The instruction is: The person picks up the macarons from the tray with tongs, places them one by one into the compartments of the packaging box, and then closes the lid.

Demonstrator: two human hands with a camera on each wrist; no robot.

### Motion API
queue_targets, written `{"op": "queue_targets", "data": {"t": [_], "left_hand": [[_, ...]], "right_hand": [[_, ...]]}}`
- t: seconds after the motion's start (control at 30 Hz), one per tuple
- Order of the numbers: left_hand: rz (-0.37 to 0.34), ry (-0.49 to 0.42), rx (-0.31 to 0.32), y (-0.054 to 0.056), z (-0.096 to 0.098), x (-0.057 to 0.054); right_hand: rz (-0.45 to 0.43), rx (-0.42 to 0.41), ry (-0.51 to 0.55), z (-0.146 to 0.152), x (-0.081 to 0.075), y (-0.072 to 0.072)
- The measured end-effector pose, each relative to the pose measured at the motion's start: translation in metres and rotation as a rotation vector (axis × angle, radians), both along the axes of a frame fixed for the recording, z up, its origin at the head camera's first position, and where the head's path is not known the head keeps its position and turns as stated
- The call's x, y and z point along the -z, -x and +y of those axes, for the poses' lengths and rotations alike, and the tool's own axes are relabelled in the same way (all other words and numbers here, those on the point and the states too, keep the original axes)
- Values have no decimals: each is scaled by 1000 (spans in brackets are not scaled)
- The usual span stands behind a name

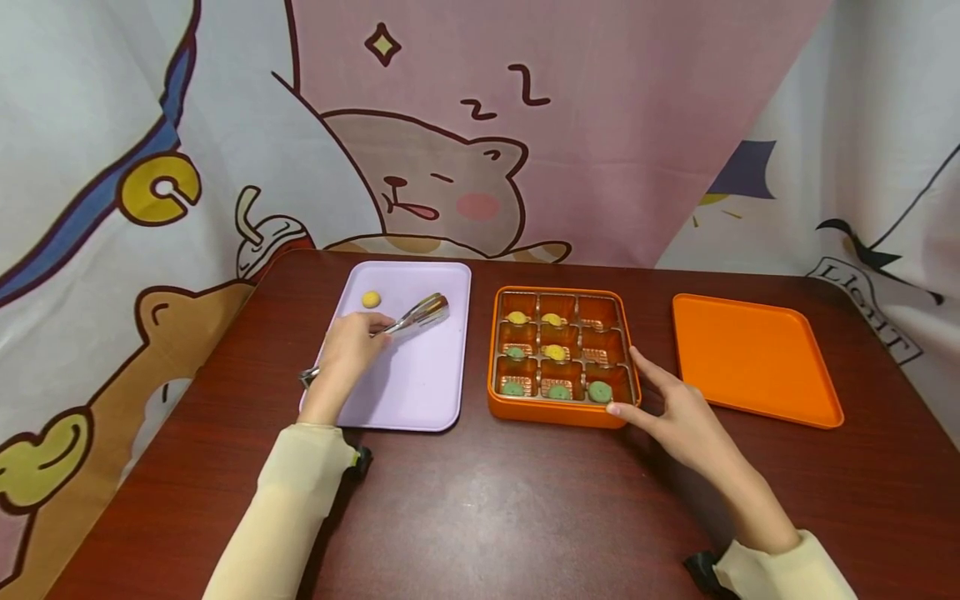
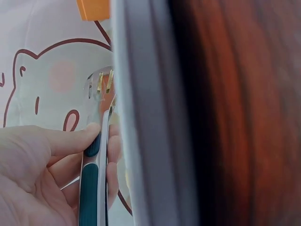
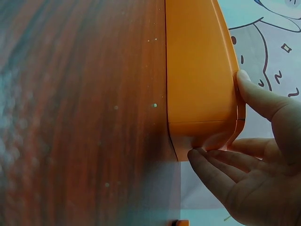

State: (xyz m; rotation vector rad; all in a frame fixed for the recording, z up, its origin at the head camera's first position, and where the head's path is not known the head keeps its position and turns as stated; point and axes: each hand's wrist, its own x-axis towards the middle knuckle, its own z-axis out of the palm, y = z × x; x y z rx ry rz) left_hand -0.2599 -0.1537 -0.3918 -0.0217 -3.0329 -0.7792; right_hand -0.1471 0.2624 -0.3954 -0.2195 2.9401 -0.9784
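Note:
My left hand [image 1: 351, 348] holds a pair of metal tongs [image 1: 427, 310] over the lavender tray [image 1: 405, 400]. In the left wrist view the thumb presses the dark green grip of the tongs [image 2: 89, 188], with fingers round the far side. A small round yellow cookie [image 1: 371, 299] lies near the tray's back left, beyond the hand. My right hand [image 1: 686, 421] holds the near right corner of an orange box [image 1: 555, 412], thumb at the rim and fingertips on the side. Yellow cookies [image 1: 555, 352] and green cookies [image 1: 600, 392] sit in the box's divided insert; two right-hand compartments are bare.
An orange lid-like tray [image 1: 757, 358] lies flat to the right of the box. All of it stands on a dark reddish-brown wooden table [image 1: 480, 508]. Behind the table's back edge hangs a cartoon-printed cloth [image 1: 600, 167].

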Motion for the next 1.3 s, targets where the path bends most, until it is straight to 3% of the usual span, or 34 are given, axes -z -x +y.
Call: {"op": "queue_targets", "data": {"t": [0.23, 0.67, 0.93, 1.3], "left_hand": [[74, -28, 40, -3, 12, -7], [148, -119, 120, -16, 46, -25], [166, -151, 168, -20, 69, -32], [165, -127, 286, -26, 106, -39]], "right_hand": [[-2, -2, 0, 0, 0, 0], [-2, 3, 0, 0, 0, 0], [1, 5, -6, 0, 1, 0], [-8, 4, 5, 0, 1, 0]]}}
